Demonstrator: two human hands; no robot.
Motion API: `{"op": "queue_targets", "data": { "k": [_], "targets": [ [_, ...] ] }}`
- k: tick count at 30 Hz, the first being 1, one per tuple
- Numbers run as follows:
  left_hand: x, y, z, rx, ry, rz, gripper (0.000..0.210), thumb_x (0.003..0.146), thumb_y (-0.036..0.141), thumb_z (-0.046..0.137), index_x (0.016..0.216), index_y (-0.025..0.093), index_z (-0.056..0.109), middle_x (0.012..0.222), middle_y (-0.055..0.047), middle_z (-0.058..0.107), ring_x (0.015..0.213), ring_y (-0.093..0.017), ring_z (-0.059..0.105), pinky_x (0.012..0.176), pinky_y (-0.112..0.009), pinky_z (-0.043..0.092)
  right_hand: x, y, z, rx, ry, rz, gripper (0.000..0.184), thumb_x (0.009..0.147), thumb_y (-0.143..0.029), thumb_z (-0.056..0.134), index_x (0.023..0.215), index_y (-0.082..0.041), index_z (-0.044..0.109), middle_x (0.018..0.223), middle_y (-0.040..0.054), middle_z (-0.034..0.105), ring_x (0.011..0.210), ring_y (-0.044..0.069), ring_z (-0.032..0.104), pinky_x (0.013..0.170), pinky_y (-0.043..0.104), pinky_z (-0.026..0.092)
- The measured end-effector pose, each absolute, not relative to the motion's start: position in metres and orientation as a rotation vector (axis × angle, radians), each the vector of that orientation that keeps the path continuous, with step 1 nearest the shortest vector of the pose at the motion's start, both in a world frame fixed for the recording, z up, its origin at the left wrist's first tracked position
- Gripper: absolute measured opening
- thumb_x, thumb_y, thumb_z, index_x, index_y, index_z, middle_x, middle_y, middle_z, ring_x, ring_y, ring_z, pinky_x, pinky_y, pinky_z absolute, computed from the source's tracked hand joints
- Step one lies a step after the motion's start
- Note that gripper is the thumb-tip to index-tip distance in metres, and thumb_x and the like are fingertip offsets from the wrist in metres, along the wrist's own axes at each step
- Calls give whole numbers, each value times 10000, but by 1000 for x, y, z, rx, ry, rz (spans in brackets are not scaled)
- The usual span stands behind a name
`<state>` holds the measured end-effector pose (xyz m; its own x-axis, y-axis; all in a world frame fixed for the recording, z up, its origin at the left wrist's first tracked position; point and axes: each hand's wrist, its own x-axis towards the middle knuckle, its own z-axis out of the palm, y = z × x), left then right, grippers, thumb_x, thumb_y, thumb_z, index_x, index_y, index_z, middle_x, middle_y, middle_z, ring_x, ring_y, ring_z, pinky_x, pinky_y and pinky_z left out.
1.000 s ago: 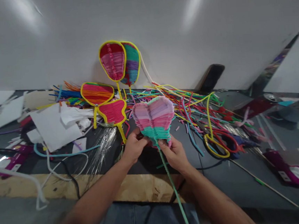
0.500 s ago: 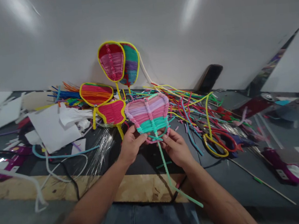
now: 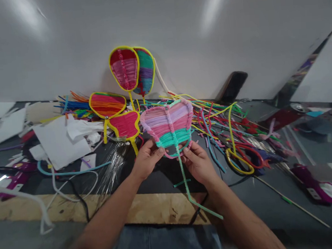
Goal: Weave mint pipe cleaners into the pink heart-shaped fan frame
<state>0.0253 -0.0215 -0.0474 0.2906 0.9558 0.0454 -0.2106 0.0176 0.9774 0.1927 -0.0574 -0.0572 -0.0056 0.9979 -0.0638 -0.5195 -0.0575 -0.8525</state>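
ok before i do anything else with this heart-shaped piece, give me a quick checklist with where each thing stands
1. Left hand gripping the heart-shaped pipe-cleaner piece: ok, at its lower left edge.
2. Right hand gripping it too: ok, at its lower right edge.
3. Fill reaching the bottom: not ok, openings show below the turquoise rows.
4. Pale green stem straight: not ok, it bends sharply toward its lower end.
5. Far side of the piece neat: cannot tell, it faces away.
6. Stem clear of the short turquoise offcut: cannot tell, they cross in view.
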Motion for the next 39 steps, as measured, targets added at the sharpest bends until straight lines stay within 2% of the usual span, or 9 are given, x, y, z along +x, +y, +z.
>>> {"op": "queue_targets", "data": {
  "k": [7, 14, 19, 26, 29, 33, 36, 39],
  "targets": [
    [25, -21, -47, 1075, 885, 1007, 262, 711, 361, 714, 834, 155, 608, 606, 35, 582, 495, -78, 529, 520, -201, 450, 195, -58, -64, -901, -800, 1385, 188, 754, -326, 676, 926, -255, 652, 877, -8, 645, 701, 110, 566, 645, 236, 478],
    [24, -21, -41, 737, 783, 883, 274, 661, 327, 750, 806, 135, 619, 629, -26, 660, 572, -169, 655, 546, -271, 528, 198, -56, -62, -927, -758, 1315, 183, 746, -317, 682, 912, -253, 642, 850, -9, 625, 637, 99, 520, 569, 214, 436],
    [19, -22, -40, 691, 734, 747, 252, 624, 221, 782, 830, 129, 672, 644, -43, 690, 553, -148, 661, 551, -243, 539, 196, -56, -58, -914, -731, 1348, 177, 729, -302, 696, 886, -238, 646, 788, -28, 603, 574, 75, 471, 520, 190, 400],
    [18, -24, -44, 748, 702, 694, 303, 619, 333, 795, 821, 129, 697, 644, -55, 684, 585, -161, 663, 554, -249, 539, 190, -55, -56, -932, -693, 1453, 226, 663, -329, 732, 839, -214, 648, 736, -26, 612, 559, 89, 486, 516, 209, 412],
    [21, -23, -46, 864, 821, 771, 345, 598, 387, 798, 802, 131, 688, 691, -46, 694, 549, -137, 637, 538, -244, 531, 192, -55, -59, -975, -774, 1407, 212, 700, -347, 703, 854, -213, 647, 712, -35, 599, 541, 83, 467, 502, 203, 390],
    [24, -19, -49, 945, 1019, 809, 336, 646, 445, 746, 738, 140, 637, 556, -5, 646, 471, -134, 613, 481, -235, 500, 198, -56, -63, -1072, -946, 1274, 197, 773, -366, 639, 896, -212, 646, 733, -27, 596, 579, 94, 483, 546, 216, 414],
    [24, -18, -50, 934, 1057, 771, 346, 647, 455, 738, 713, 135, 624, 532, -8, 636, 471, -145, 624, 483, -238, 494, 202, -57, -62, -1144, -1060, 1130, 273, 819, -379, 587, 1046, -229, 610, 849, 5, 617, 652, 119, 525, 596, 245, 448],
    [23, -17, -49, 950, 1080, 813, 349, 637, 455, 742, 710, 133, 625, 529, 1, 631, 470, -143, 625, 484, -233, 485, 205, -60, -57, -1195, -1197, 787, 448, 835, -364, 574, 1261, -280, 468, 1155, 65, 557, 920, 178, 554, 744, 310, 469]
  ]
}}
